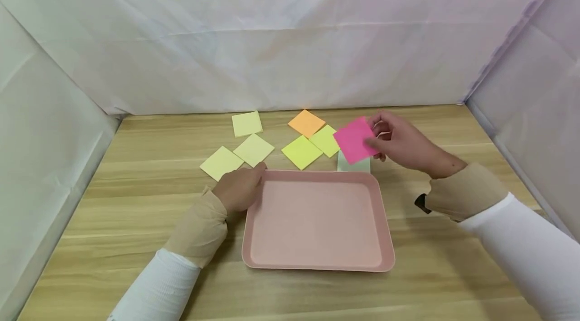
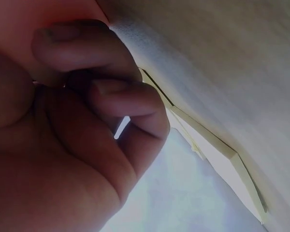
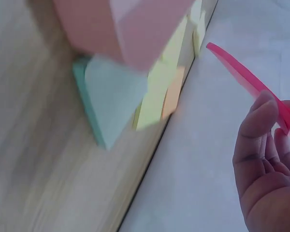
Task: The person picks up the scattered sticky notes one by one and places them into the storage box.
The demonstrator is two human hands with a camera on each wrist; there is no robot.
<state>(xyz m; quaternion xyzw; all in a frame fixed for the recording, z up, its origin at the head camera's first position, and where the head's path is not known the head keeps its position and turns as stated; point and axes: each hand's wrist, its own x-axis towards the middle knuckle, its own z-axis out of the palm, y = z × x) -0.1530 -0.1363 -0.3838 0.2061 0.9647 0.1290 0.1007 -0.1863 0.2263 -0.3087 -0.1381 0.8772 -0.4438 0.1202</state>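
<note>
My right hand [image 1: 403, 142] pinches a bright pink sticky note pad [image 1: 352, 141] by its right edge, raised above the table. In the right wrist view the pink pad [image 3: 241, 75] is seen nearly edge-on between thumb and fingers. Below it lies a mint green sticky note pad [image 1: 354, 166], partly hidden by the pink pad and the tray rim. My left hand [image 1: 239, 187] grips the far left corner of a pink tray [image 1: 317, 225]. Curled fingers of the left hand [image 2: 101, 111] fill the left wrist view, with a pale yellow pad [image 2: 217, 140] beyond.
Behind the tray lie an orange pad [image 1: 306, 123] and two bright yellow pads [image 1: 301, 152]. Three pale yellow pads [image 1: 254, 150] lie to the left, one partly behind my left hand. White cloth [image 1: 290, 59] walls the wooden table [image 1: 136, 170] at the back and sides.
</note>
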